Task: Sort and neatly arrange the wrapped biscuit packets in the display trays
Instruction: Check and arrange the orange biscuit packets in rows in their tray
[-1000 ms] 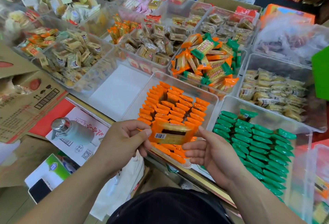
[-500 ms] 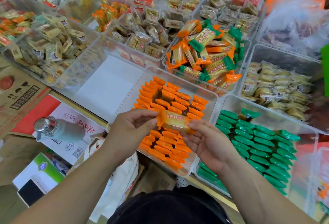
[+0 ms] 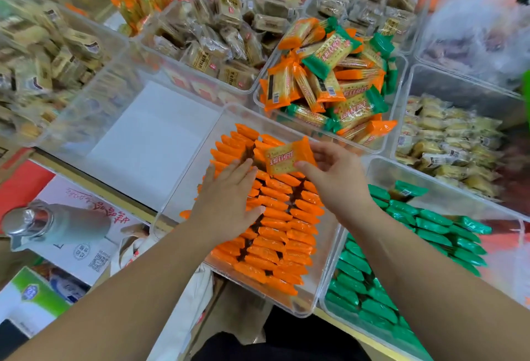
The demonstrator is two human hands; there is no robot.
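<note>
Shop tabletop (image 3: 100, 186), seen from above, covered with clear plastic trays set edge to edge; the upper frame is blurred.

- Centre tray (image 3: 183, 188): orange packets (image 3: 275, 234) standing on edge in close rows. A strip of bare floor shows along its right wall and at the far end.
- Lower right tray (image 3: 430, 180): green packets (image 3: 430, 234), ranked the same way.
- Upper centre-right tray (image 3: 401, 97): loose mixed packets (image 3: 329, 79), orange and green, heaped.
- Centre left: tray with white floor (image 3: 149, 137).
- Upper centre: brown packets (image 3: 218, 45).
- Right edge: pale yellow packets (image 3: 447, 143).

Held packet (image 3: 282, 160): orange ends, cracker-printed face with red characters, tilted just above the far rows of the centre tray.

Right hand (image 3: 341, 183): grip closed on the held packet's right end, thumb against fingers.

Left hand (image 3: 229, 197): grip apart, fingers straight and resting flat on the orange packets.

Lower left: metal-capped bottle (image 3: 57, 226) lying on printed cartons beside the tabletop edge.
</note>
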